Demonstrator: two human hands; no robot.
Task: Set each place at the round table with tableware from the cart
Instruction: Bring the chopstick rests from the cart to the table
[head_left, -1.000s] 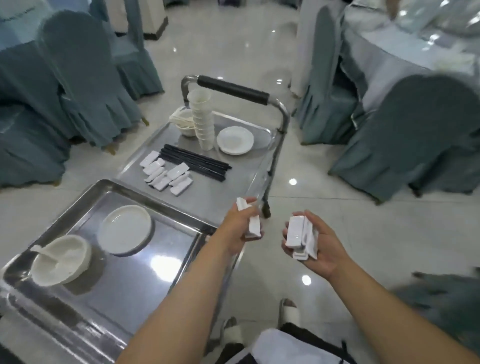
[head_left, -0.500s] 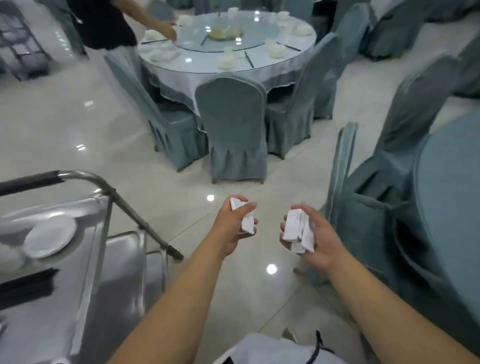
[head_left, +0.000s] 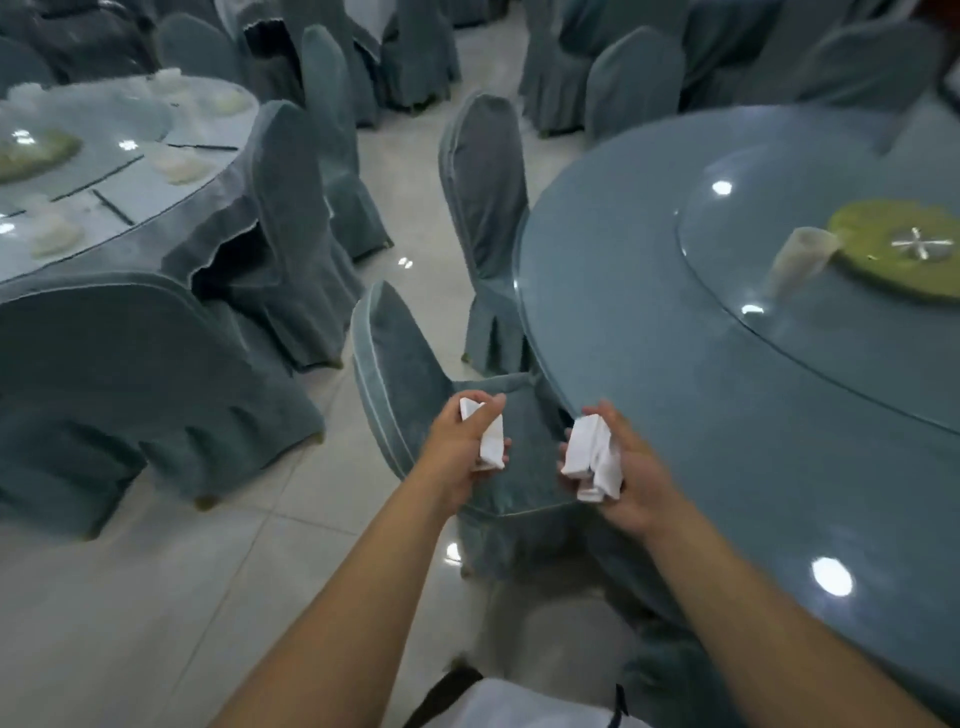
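Left hand (head_left: 465, 447) grips a white rectangular piece (head_left: 491, 441) — looks like a ceramic chopstick rest, fingers curled round it, top end poking out above the thumb. Right hand (head_left: 621, 470) holds a small stack of the same white rests (head_left: 589, 454), thumb on top, fingers curled underneath; exact count hard to tell, several. Both hands are held in the air, near each other but not touching, above a covered chair (head_left: 415, 374) that is pushed in at the round worktop (head_left: 675, 374).

The round worktop lies to the right — blue-grey surface with a glass turntable (head_left: 831, 291) on it. At the turntable's centre sits a yellow-green mat (head_left: 893, 249) with a metal hub. A pale tilted glass-like object (head_left: 795, 260) is near the mat's edge, blurred. The right hand is just beside the near rim of this worktop.

A second covered chair (head_left: 485, 208) stands further along the same rim. More blue-grey covered chairs fill the background.

Upper left: another round worktop (head_left: 156, 171) already carries white dishes (head_left: 182, 161) and dark chopsticks (head_left: 111, 205), blurred by motion. Pale tiled floor (head_left: 182, 597) below. White cloth with a dark strap (head_left: 519, 706) at the bottom edge, on the person's body.
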